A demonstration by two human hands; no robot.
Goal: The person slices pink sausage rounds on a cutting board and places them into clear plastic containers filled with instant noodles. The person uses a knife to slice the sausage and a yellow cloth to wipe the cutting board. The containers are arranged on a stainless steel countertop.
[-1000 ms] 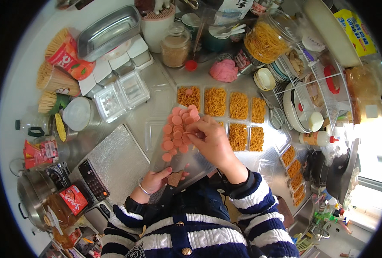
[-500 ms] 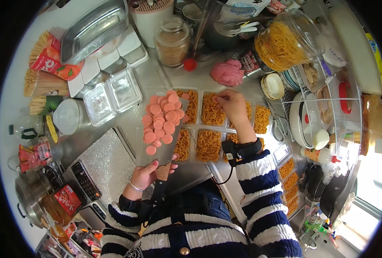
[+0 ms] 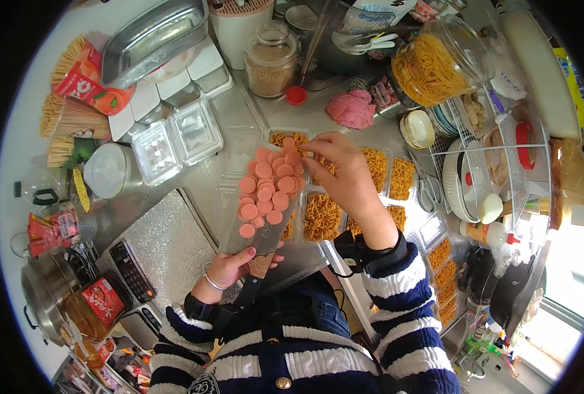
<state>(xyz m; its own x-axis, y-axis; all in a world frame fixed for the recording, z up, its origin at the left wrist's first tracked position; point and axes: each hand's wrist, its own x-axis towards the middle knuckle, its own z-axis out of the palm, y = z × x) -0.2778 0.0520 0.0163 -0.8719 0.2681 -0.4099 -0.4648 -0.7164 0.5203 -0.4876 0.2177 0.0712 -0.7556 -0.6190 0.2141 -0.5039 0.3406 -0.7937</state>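
Observation:
My left hand [image 3: 234, 268] grips a cleaver [image 3: 266, 243] where the blade meets the dark handle, holding the blade flat like a tray. A heap of round pink sausage slices [image 3: 265, 192] lies on the blade. My right hand [image 3: 346, 172] reaches over the blade's far right end, thumb and forefinger apart beside the outermost slices; no slice shows between them. Beneath and to the right sit clear plastic boxes of cooked noodles [image 3: 323, 215], some hidden by the blade and my right hand.
More noodle boxes [image 3: 440, 252] stand at the right. Scissors [image 3: 428, 190] lie beside a wire rack [image 3: 479, 151]. At the far side are a pink cloth [image 3: 351, 109], a red scoop [image 3: 296, 96] and a glass jar [image 3: 272, 65]. An open clear box [image 3: 196, 134] stands left of the cleaver.
My right hand has moved left, from above a noodle box to the slices on the blade. The cleaver has shifted slightly right. The view has shifted a little too.

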